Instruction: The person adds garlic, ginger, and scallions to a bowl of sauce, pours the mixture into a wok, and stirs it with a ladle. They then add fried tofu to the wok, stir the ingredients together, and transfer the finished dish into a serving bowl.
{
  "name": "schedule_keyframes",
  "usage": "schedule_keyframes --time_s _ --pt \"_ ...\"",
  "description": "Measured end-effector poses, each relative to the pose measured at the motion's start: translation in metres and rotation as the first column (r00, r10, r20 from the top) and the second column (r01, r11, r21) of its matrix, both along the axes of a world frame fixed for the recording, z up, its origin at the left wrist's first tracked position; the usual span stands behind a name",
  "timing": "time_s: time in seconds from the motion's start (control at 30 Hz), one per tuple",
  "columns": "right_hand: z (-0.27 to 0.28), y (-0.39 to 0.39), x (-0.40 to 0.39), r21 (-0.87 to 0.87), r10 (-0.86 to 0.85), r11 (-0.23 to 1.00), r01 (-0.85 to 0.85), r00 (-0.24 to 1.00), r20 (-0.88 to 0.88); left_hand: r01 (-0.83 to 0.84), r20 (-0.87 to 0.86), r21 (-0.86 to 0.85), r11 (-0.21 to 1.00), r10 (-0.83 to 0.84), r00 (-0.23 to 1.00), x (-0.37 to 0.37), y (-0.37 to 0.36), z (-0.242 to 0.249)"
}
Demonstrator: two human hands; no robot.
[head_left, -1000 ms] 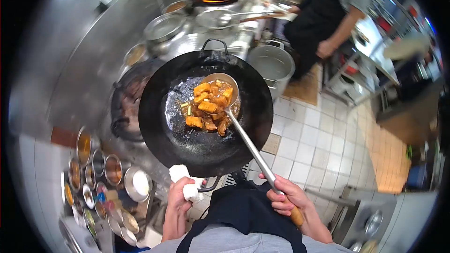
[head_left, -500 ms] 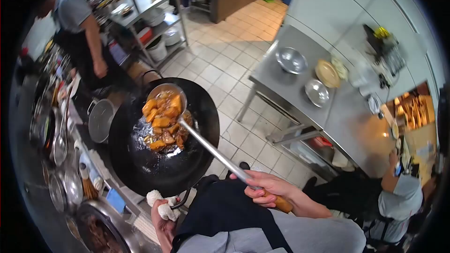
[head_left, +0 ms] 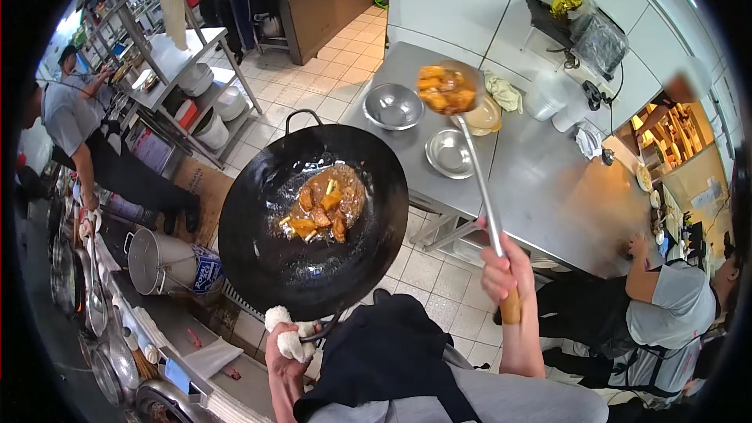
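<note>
The left hand [head_left: 283,351] has its grip closed on the wok [head_left: 313,215] handle through a white cloth [head_left: 288,337]. The right hand [head_left: 501,266] grips the ladle [head_left: 448,88], its bowl full of food, above the plate [head_left: 484,116] on the tabletop [head_left: 548,180] beyond the wok.

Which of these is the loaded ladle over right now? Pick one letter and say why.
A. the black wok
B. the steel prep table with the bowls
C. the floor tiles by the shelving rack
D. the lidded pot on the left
B. The ladle, full of sauced pieces, is lifted clear of the wok by the right hand and sits over the steel table, next to the empty bowls.
</note>
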State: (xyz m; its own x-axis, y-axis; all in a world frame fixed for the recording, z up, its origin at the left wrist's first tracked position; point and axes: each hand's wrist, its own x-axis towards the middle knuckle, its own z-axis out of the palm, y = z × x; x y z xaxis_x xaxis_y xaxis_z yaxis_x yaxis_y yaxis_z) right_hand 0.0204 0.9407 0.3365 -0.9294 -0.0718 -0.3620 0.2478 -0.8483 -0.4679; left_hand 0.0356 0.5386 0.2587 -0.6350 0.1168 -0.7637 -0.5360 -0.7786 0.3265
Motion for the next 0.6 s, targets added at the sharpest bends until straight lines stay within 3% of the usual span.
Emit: schedule_keyframes --time_s 0.07,0.13,0.17,0.23,0.37,0.43,0.6 --pt "-0.009 0.023 -0.016 0.024 -0.071 0.997 0.071 0.997 0.015 -0.032 0.036 0.047 0.998 0.030 0.999 0.006 0.005 -0.003" --pt "-0.020 0.043 -0.036 0.379 -0.146 0.920 0.102 0.985 0.091 -0.099 0.073 -0.014 0.995 0.100 0.992 0.011 0.012 -0.004" --pt "-0.016 0.055 -0.049 0.379 -0.149 0.920 0.097 0.983 0.108 -0.099 0.085 -0.057 0.993 0.104 0.991 0.011 0.019 0.020" --pt "-0.041 0.076 -0.064 0.579 -0.183 0.813 0.056 0.970 0.163 -0.102 0.100 -0.062 0.993 0.108 0.989 0.014 0.017 0.017" --pt "-0.073 0.100 -0.076 0.628 -0.176 0.778 0.026 0.968 0.178 -0.086 0.100 -0.088 0.992 0.095 0.990 0.020 0.008 0.012" --pt "-0.076 0.107 -0.080 0.719 -0.161 0.694 -0.031 0.967 0.197 -0.139 0.125 -0.210 0.968 0.168 0.978 0.022 0.017 0.023" --pt "-0.072 0.105 -0.083 0.815 -0.176 0.578 -0.040 0.969 0.172 -0.147 0.122 -0.220 0.964 0.177 0.977 0.032 0.008 0.012"
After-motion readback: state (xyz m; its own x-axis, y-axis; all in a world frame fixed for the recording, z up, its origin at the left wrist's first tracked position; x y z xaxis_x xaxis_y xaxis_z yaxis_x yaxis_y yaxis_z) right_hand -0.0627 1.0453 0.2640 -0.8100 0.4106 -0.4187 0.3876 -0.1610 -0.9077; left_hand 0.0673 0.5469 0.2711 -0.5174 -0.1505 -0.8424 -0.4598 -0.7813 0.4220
